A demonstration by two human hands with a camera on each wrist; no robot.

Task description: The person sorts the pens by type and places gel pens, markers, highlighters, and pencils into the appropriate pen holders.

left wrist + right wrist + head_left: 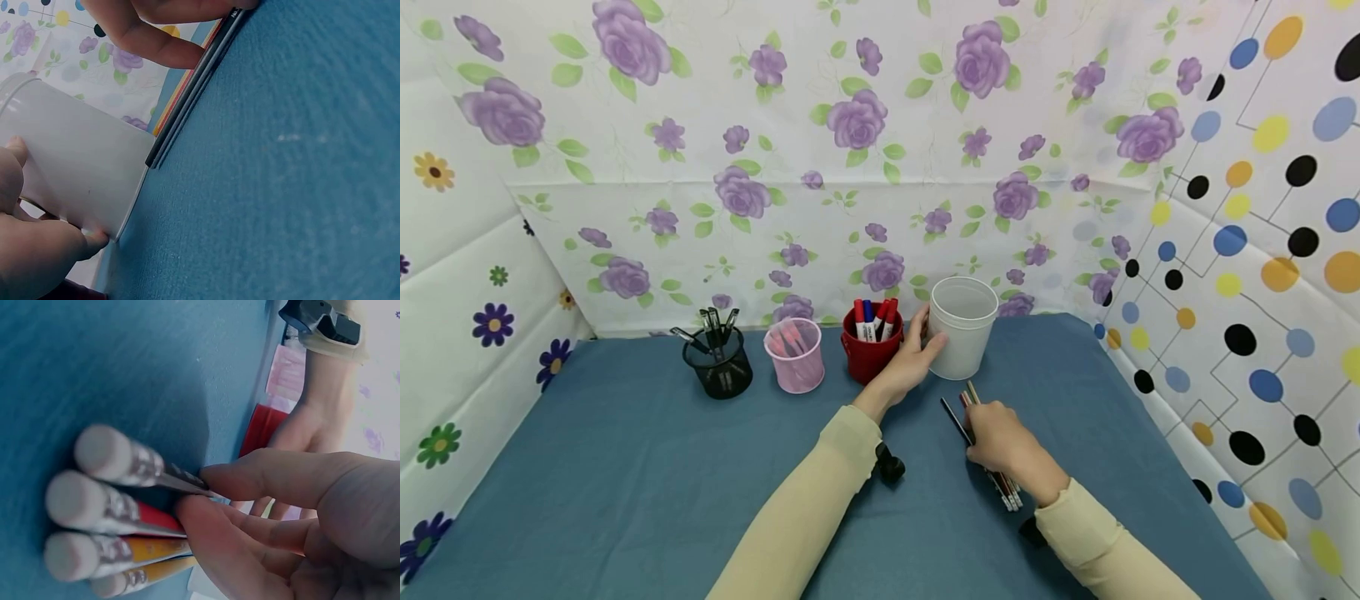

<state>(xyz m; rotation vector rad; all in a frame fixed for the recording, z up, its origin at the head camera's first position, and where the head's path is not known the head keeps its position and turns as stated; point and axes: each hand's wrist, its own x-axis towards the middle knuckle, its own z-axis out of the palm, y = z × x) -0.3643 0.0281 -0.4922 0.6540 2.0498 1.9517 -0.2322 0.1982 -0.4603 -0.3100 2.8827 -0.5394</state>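
Note:
My left hand (904,360) holds a white bucket-shaped cup (964,340) by its left side, thumb across the front. The cup stands upright at the back of the table. In the left wrist view, the thumb and a finger press its pale wall (81,153). Just in front of it, my right hand (1011,442) grips a bunch of pencils (1012,501) low over the cloth. Close up, the right wrist view has black, red and yellow pencils with white erasers (75,499), thumb and fingertip on the black one. Their far ends point toward the cup's base.
Left of the cup stand a red bucket (868,360) of markers, a pink mesh holder (800,373) with pink items and a black mesh holder (727,379) with dark-handled tools. A blue cloth (662,492) covers the table; patterned sheets hang behind and at both sides.

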